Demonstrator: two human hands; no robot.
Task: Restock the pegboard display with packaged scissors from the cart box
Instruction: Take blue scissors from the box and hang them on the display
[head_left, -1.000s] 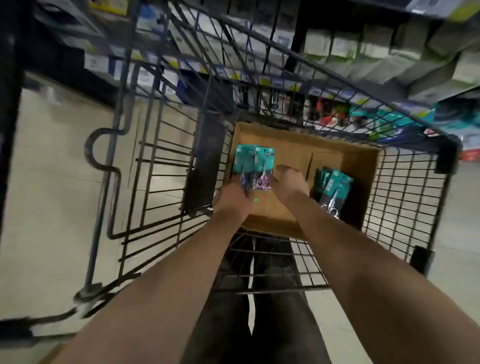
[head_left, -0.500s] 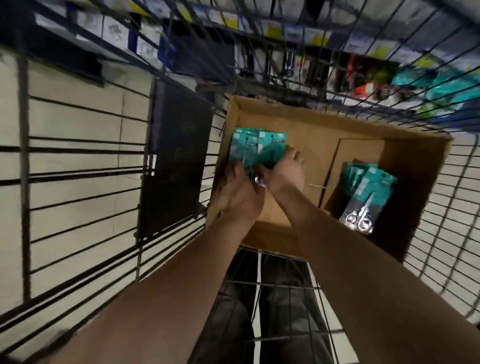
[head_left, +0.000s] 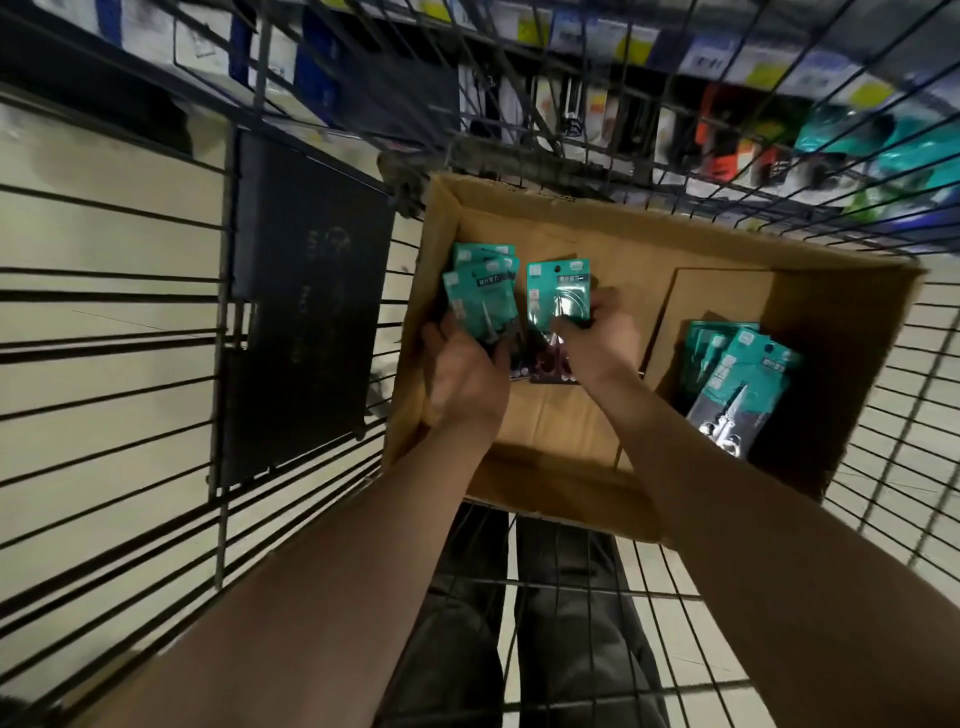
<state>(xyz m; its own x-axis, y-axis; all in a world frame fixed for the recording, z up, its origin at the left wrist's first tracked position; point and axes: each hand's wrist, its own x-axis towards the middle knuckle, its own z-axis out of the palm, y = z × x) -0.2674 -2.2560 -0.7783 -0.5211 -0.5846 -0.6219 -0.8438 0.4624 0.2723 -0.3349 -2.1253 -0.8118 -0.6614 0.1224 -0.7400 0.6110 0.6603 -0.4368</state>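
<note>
down inside the wire cart (head_left: 222, 395) sits an open cardboard box (head_left: 841, 332), and both bare arms reach into it. the left hand (head_left: 462, 379) is at the left side of the box, and its fingers (head_left: 435, 335) are curled round a small stack of green scissor packs (head_left: 480, 301), fanned out a bit, with the tops pointing away from the person. the right hand (head_left: 602, 345) is just beside it, and its fingers (head_left: 605, 301) pinch one more green scissor pack (head_left: 558, 291) by its lower part, next to the stack. the two hands are close, but i cannot tell if they touch. more scissor packs (head_left: 737, 374) lie in a loose pile in the right part of the box, well apart from the hands, and silver scissors show through the top one. a flat cardboard sheet (head_left: 722, 296) lies on the box bottom beside that pile. a dark panel (head_left: 306, 312) hangs on the cart's left wall. blurry store shelves (head_left: 727, 104) with goods are past the cart, and dark trousers (head_left: 566, 623) show under the cart's wire floor.
</note>
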